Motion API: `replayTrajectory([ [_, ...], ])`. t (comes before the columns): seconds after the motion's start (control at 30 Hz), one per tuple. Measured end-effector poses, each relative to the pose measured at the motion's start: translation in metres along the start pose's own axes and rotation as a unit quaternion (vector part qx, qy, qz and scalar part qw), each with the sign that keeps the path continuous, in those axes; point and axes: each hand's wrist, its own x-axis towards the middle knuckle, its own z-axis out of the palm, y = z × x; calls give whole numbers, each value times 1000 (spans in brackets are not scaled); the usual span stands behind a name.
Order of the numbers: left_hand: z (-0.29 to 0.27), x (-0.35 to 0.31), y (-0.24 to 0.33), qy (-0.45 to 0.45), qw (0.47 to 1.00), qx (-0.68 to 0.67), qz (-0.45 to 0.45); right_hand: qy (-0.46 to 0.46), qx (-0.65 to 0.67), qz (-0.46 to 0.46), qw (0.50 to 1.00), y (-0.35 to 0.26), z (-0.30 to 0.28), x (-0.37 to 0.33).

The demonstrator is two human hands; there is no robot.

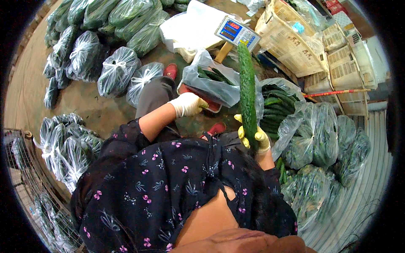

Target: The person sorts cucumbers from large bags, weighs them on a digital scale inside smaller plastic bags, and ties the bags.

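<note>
My right hand (255, 137), in a white glove with yellow fingers, is wrapped round the lower end of a long green cucumber (247, 84) that points away from me. My left hand (188, 104), gloved the same way, is closed at the near edge of a red tray (213, 106); whether it grips the rim or the bag is hidden. In that tray lies a clear plastic bag (225, 93) with a few cucumbers (217, 76) inside. Right of the raised cucumber, an open bag holds a heap of cucumbers (276, 107).
A scale display (237, 33) stands beyond the tray, beside a white sheet (192, 27). Tied bags of cucumbers (118, 71) lie at far left, with more bags (312, 135) at right. Pale plastic crates (291, 46) stand at far right. A wire rack (25, 168) is at left.
</note>
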Motion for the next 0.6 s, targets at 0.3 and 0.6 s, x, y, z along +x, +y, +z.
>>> replayTrajectory([
  [0.3,-29,-14,-32,183,979,-24,-92,91,-263,-63,958,-21,-14,31],
  [0.6,-94,10,-28,326,928,-90,-159,167,-342,-293,877,-60,1,89],
])
